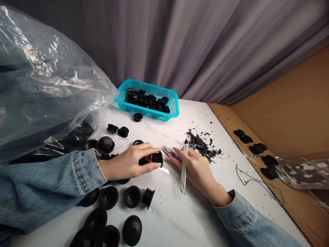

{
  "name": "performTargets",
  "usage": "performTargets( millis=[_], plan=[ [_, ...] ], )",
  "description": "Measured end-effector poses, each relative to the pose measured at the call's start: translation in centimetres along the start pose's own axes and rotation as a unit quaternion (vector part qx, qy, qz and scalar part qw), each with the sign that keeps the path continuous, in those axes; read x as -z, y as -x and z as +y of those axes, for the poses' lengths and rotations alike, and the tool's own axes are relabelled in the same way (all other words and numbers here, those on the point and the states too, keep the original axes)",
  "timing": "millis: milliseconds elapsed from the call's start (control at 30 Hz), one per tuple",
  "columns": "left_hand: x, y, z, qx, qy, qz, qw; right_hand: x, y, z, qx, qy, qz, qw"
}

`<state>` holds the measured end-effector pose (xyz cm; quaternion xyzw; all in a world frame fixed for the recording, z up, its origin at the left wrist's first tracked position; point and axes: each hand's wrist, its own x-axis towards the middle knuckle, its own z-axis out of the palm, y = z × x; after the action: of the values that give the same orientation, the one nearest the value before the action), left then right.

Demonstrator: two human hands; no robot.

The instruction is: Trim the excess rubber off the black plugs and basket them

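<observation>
My left hand (128,161) is closed around a black ribbed rubber plug (157,158), fingertips on its sides and its flange facing right. Close by, my right hand (199,168) grips a small silver tool with pointed tips (167,151); the fingers hide most of it, so its exact kind does not show. The tips are beside the plug's upper edge; whether they touch it I cannot tell. A slim white stick with a dark pointed end (184,168) also lies against the right hand, across its fingers. More black rubber plugs (132,196) lie around and below my left hand.
A turquoise basket (174,106) of black plugs stands at the back. Black scraps (202,145) are heaped beyond my right hand. A clear plastic bag (51,89) bulges at left. More plugs (257,148) and a wire (257,180) lie along the wooden ledge at right.
</observation>
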<state>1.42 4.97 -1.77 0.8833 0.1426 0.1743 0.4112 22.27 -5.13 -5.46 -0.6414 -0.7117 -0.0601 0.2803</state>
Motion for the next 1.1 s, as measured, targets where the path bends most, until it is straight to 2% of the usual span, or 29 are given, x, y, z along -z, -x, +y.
performTargets(
  millis=[67,133,167,233,333,433,633,900,967,1100],
  plan=[
    [-0.2,0.2,-0.2,-0.016,-0.012,0.028,0.999,0.8,-0.6,-0.4,-0.003,-0.013,0.012,1.000],
    [-0.3,0.4,-0.4,-0.024,-0.020,0.055,0.998,1.9,-1.5,-1.3,-0.035,-0.077,0.000,0.996],
    [-0.3,0.5,-0.4,-0.025,-0.023,0.068,0.997,2.5,-2.0,-1.9,-0.086,-0.167,-0.038,0.982],
    [-0.3,0.5,-0.3,-0.026,-0.025,0.089,0.995,3.4,-3.0,-3.2,-0.173,-0.340,-0.100,0.919],
    [-0.2,0.5,0.0,-0.024,-0.026,0.106,0.994,4.2,-4.4,-4.6,-0.215,-0.450,-0.164,0.851],
    [-0.1,0.4,0.2,-0.021,-0.025,0.112,0.993,4.1,-5.1,-4.9,-0.240,-0.497,-0.177,0.815],
    [0.1,0.2,0.3,-0.044,-0.019,0.110,0.993,3.5,-5.0,-3.7,-0.273,-0.576,-0.193,0.746],
    [0.3,0.1,0.5,-0.074,-0.019,0.134,0.988,2.5,-5.3,-2.7,-0.335,-0.689,-0.248,0.594],
    [0.2,0.1,0.4,-0.061,-0.018,0.132,0.989,2.2,-5.3,-2.6,-0.351,-0.694,-0.254,0.575],
    [0.2,0.2,0.3,-0.033,-0.025,0.121,0.992,1.9,-5.2,-2.7,-0.355,-0.691,-0.258,0.574]
  ],
)
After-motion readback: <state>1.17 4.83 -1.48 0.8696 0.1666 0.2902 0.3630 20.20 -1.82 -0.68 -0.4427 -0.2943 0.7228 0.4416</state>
